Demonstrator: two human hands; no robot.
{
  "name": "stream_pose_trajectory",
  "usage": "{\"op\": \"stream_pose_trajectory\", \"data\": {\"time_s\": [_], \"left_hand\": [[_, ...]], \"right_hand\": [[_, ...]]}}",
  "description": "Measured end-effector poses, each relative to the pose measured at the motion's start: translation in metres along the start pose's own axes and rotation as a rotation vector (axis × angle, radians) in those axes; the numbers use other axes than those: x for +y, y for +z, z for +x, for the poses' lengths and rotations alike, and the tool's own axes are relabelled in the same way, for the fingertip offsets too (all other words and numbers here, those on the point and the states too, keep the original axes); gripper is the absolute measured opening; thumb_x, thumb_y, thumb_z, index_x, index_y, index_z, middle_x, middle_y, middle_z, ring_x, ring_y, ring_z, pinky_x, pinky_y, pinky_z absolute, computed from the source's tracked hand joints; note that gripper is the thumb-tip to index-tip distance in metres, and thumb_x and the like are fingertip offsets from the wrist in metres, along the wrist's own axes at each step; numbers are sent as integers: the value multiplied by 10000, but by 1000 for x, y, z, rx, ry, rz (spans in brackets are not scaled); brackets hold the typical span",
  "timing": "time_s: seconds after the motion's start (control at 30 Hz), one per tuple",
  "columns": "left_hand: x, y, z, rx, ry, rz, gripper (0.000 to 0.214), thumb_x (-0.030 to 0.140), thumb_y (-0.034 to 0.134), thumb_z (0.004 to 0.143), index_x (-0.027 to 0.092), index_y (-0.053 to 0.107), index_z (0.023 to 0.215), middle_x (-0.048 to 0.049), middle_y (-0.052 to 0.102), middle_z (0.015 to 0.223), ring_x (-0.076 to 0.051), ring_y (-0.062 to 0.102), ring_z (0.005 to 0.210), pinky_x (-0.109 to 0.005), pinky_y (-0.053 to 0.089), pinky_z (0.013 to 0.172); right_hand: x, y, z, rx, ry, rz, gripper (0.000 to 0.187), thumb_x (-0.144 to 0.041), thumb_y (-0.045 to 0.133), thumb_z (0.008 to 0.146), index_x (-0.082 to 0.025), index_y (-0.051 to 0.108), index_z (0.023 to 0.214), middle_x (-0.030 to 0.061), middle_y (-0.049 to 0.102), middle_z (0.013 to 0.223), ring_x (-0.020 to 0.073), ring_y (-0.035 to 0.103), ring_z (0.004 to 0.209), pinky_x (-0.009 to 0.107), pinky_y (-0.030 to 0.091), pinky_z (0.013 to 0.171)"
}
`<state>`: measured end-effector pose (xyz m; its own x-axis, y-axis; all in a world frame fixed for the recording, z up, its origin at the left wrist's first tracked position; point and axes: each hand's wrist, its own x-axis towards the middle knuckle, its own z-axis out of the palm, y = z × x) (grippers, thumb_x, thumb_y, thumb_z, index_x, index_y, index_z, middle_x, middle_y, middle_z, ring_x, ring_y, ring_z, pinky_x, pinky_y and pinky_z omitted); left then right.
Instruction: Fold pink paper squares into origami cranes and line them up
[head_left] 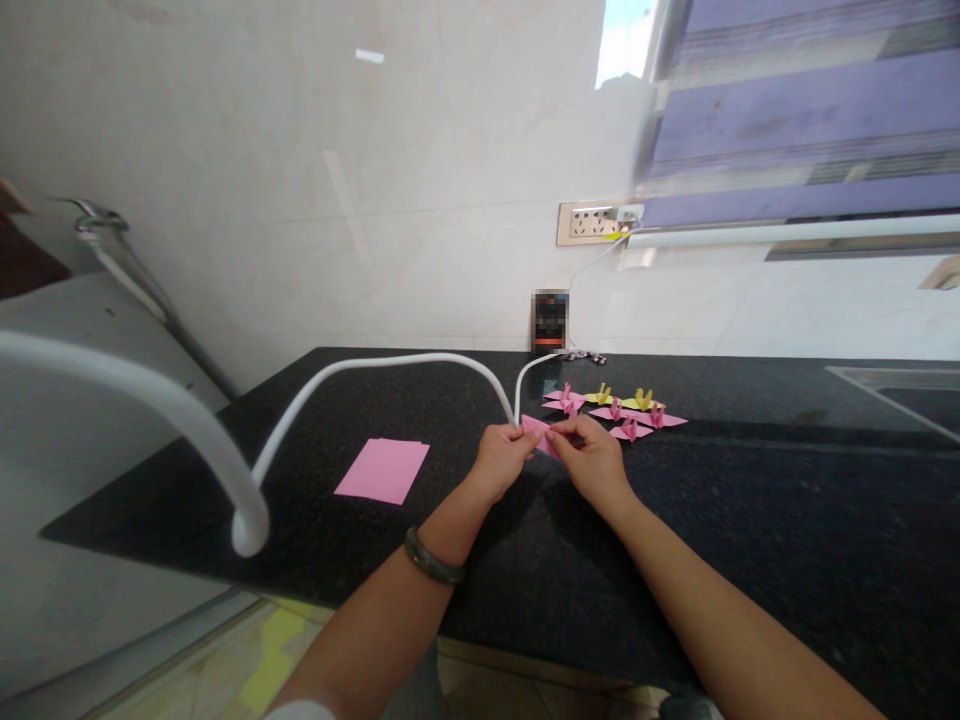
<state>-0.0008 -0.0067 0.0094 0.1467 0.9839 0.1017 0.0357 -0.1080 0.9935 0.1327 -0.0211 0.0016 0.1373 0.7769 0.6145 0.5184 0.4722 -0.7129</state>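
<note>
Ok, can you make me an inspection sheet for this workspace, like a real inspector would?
Surface: black speckled counter, looks shiny.
Job's things: folded pink paper in the hands; flat pink sheets to the left; pink paper birds and yellow paper birds grouped to the right.
Clutter: dark item at the counter's back, blurred out; small trinkets beside it, unclear.
Hands: left hand and right hand both pinch the folded paper.
Cables: thin white cord hangs from the socket panel.
Surroundings: pale wall; purple blind; thick white bent tube in front.
</note>
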Motion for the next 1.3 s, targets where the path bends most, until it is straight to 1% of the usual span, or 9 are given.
{"op": "stream_pose_trajectory", "data": {"time_s": [0.37, 0.47, 0.57, 0.8, 1.0, 1.07, 1.13, 1.23, 1.3], "left_hand": [[-5, -1, 3, -48, 42, 14, 319, 373, 573, 638, 104, 654, 790, -48, 618, 652, -117, 532, 574, -209, 397, 517], [-5, 0, 3, -55, 44, 19, 312, 372, 571, 640, 105, 655, 778, -49, 620, 655, -118, 532, 573, -208, 399, 514], [-5, 0, 3, -44, 36, 26, 306, 365, 575, 636, 100, 654, 768, -50, 619, 638, -116, 531, 557, -203, 396, 498], [-7, 1, 4, -86, 49, 61, 291, 333, 558, 652, 100, 647, 802, -55, 628, 650, -108, 539, 540, -203, 405, 500], [-2, 4, 3, -46, -23, -42, 258, 285, 563, 652, 93, 639, 807, -68, 629, 679, -112, 557, 578, -214, 430, 542], [-1, 4, 3, -46, -49, -88, 257, 276, 569, 650, 91, 633, 815, -75, 629, 701, -115, 563, 597, -220, 436, 559], [0, 4, 3, -58, -54, -115, 268, 279, 573, 648, 91, 628, 831, -78, 629, 719, -116, 566, 607, -224, 439, 569], [0, 4, 3, -73, -20, -80, 291, 312, 569, 650, 96, 628, 835, -69, 628, 711, -114, 557, 588, -217, 429, 548], [0, 3, 2, -70, 25, -5, 289, 333, 564, 648, 100, 635, 803, -54, 624, 677, -115, 543, 568, -207, 411, 522]], "right_hand": [[-1, 0, 3, -154, 273, 317, 229, -366, 591, 642, -145, 549, 689, -8, 541, 564, 87, 444, 451, 213, 353, 424], [0, 0, 3, -171, 312, 353, 226, -365, 581, 649, -149, 537, 700, -15, 528, 555, 82, 430, 429, 208, 344, 403], [0, -1, 2, -161, 235, 251, 182, -332, 553, 678, -151, 537, 685, -8, 527, 559, 92, 441, 455, 216, 360, 428], [-4, -7, 2, -96, -147, -166, 77, -195, 488, 711, -170, 548, 671, 20, 532, 640, 127, 478, 581, 240, 383, 521], [-6, -4, 3, -95, -352, -305, 111, -153, 458, 730, -176, 567, 728, 58, 556, 745, 169, 505, 741, 284, 409, 664], [-6, -4, 2, -101, -367, -296, 124, -156, 453, 737, -177, 573, 760, 63, 560, 778, 171, 505, 770, 286, 409, 686], [-6, -3, 1, -96, -325, -255, 121, -176, 452, 747, -175, 572, 765, 58, 559, 767, 162, 508, 752, 279, 412, 675], [-4, -3, 0, -61, -178, -167, 120, -229, 458, 753, -173, 563, 761, 39, 558, 703, 139, 504, 635, 256, 411, 577], [-2, -3, 0, -75, -82, -110, 133, -267, 466, 747, -171, 558, 749, 25, 558, 655, 125, 490, 561, 242, 396, 515]]}}
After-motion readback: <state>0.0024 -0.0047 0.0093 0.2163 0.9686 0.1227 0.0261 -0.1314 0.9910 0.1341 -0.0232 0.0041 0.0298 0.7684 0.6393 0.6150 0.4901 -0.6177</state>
